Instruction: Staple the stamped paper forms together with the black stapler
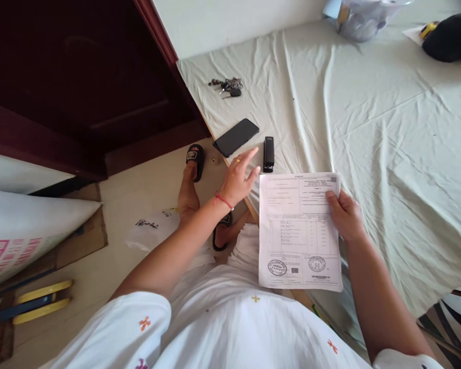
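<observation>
My right hand (343, 215) grips the right edge of a printed paper form (297, 230) with two round stamps near its bottom, held over the near edge of a bed. My left hand (240, 177) is stretched forward with fingers apart and holds nothing. Its fingertips are close to a black stapler (268, 154) lying on the pale sheet, just short of touching it. A black phone (235, 137) lies face up to the left of the stapler.
A bunch of keys (227, 86) lies farther back on the pale sheet (388, 128). A plastic bag (363, 18) and a black object (451, 36) sit at the far side. A dark wooden door (80, 87) stands left. My feet wear black sandals (195, 159).
</observation>
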A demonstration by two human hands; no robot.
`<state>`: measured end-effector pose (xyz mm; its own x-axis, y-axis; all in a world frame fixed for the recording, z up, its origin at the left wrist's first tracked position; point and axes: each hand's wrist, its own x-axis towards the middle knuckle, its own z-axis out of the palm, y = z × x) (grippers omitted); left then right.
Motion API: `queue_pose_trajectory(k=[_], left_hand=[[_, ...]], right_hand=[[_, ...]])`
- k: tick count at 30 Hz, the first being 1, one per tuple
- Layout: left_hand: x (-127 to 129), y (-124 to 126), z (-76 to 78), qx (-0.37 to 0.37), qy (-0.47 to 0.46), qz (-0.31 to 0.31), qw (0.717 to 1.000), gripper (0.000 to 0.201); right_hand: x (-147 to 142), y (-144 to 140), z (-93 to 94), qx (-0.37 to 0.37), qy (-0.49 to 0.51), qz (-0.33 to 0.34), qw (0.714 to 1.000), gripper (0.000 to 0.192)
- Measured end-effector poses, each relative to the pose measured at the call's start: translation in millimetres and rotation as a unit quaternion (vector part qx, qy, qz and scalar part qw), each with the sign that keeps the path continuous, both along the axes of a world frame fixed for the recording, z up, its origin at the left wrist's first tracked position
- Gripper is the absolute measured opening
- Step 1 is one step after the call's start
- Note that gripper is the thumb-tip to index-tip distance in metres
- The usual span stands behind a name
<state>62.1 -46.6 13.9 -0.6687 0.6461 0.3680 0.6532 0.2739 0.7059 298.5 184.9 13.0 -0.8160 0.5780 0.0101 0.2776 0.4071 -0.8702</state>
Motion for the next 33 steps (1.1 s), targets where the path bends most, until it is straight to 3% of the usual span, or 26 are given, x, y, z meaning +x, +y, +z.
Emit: queue_pose_trajectory(k=[3, 7, 10, 12, 15, 18, 20, 25, 26, 29, 33], left_hand=[[42.3, -24.8, -1.6, 0.083, -0.189, 0.065, 0.976, 0.048], [105.4, -47.4, -6.4, 0.062, -0.487, -0.032, 0.870, 0.063], [137.0, -51.0, -16.2, 0.065, -0.539, -0.076, 0.836, 0.058], [148.2, -50.0, -24.1, 0.080, -0.556, -0.065, 0.825, 0.052], [153.9, -49.7, -32.8, 0.076, -0.576, -0.029, 0.813, 0.051], [152.7, -53.7, -32.8, 0.079, -0.613, 0.011, 0.786, 0.060], [151.1, -57.6, -28.9, 0.100, -0.644, 0.032, 0.758, 0.063], [148.2, -65.4, -22.3, 0.157, -0.678, 0.057, 0.716, 0.063], [147.5, -66.3, -22.7, 0.160, -0.683, 0.060, 0.711, 0.063], [144.0, -67.1, -26.2, 0.167, -0.698, 0.062, 0.693, 0.062], [135.2, -66.1, -35.2, 0.173, -0.712, 0.066, 0.678, 0.059]], right_hand=[[11.0, -4.4, 1.4, -0.005, 0.027, -0.017, 0.999, 0.041], [13.8, -10.5, -5.2, -0.036, 0.073, -0.035, 0.996, 0.038], [8.6, -18.3, -6.1, -0.055, 0.088, -0.018, 0.994, 0.040], [5.4, -22.8, -3.5, -0.068, 0.072, 0.003, 0.995, 0.042], [8.4, -24.6, 2.3, -0.032, 0.007, 0.014, 0.999, 0.047], [29.4, -22.1, 6.2, 0.080, -0.060, 0.019, 0.995, 0.044], [53.8, -21.7, 5.3, 0.157, -0.071, 0.061, 0.983, 0.040], [124.9, -31.9, -11.1, 0.333, -0.074, 0.240, 0.909, 0.051], [135.9, -34.5, -15.4, 0.361, -0.077, 0.249, 0.895, 0.058], [156.2, -39.7, -25.4, 0.412, -0.071, 0.256, 0.872, 0.071], [161.2, -41.1, -28.6, 0.421, -0.079, 0.237, 0.872, 0.075]])
